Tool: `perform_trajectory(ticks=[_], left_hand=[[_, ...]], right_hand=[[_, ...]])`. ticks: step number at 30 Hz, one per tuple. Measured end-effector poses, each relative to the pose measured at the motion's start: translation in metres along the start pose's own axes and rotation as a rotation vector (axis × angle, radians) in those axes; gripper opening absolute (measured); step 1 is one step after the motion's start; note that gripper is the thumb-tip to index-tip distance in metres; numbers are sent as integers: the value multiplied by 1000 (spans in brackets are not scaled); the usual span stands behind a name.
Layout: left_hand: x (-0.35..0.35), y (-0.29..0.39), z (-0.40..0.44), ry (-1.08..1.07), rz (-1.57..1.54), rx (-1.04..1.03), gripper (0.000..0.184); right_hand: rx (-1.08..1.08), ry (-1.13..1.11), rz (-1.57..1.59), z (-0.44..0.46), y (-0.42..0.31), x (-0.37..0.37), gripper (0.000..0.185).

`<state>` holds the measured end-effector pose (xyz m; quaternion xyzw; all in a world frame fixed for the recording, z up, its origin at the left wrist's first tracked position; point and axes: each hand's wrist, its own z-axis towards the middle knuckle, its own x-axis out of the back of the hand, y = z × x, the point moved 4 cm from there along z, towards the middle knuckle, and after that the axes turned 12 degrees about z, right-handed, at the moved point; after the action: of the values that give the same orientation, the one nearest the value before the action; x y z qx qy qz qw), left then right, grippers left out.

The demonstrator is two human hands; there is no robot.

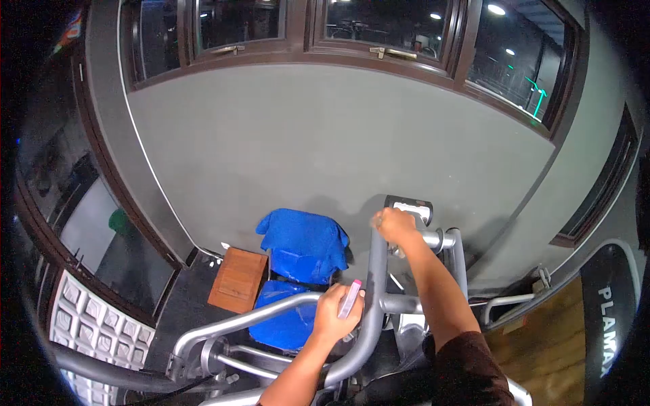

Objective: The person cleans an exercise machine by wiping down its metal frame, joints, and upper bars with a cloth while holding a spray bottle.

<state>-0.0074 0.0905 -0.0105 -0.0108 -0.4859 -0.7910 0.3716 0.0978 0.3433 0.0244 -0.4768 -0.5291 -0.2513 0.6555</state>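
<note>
My left hand (333,317) is wrapped around a slim, pale pink tube (349,301) with a brighter pink top, which tilts upward beside the thumb. Whether it is a small bottle or a marker I cannot tell. This hand is beside the curved grey metal frame (374,284) of what looks like an exercise machine. Farther forward, my right hand (395,226) is closed at the upper end of that frame, its fingers curled. What it grips, if anything, is hidden. Just behind it is a black cylindrical part (425,211) with a white label.
A blue chair (279,330) with a blue towel (301,233) over its back stands against the grey wall (325,135). Left of it is a brown wooden box (237,281). Silver handlebars (247,312) cross the lower left. A black panel lettered PLAMAX (604,325) stands at right.
</note>
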Motion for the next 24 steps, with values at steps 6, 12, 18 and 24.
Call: perform_trajectory(ticks=[6, 12, 18, 24], left_hand=[[-1, -4, 0, 13, -11, 23, 13], [0, -8, 1, 18, 25, -1, 17], [1, -11, 3, 10, 25, 54, 19], [0, -10, 2, -45, 43, 100, 15]], right_hand=[[149, -303, 106, -14, 17, -11, 25], [-22, 55, 113, -22, 16, -2, 30], [195, -616, 285, -42, 6, 9, 33], [45, 56, 229, -15, 32, -9, 35]])
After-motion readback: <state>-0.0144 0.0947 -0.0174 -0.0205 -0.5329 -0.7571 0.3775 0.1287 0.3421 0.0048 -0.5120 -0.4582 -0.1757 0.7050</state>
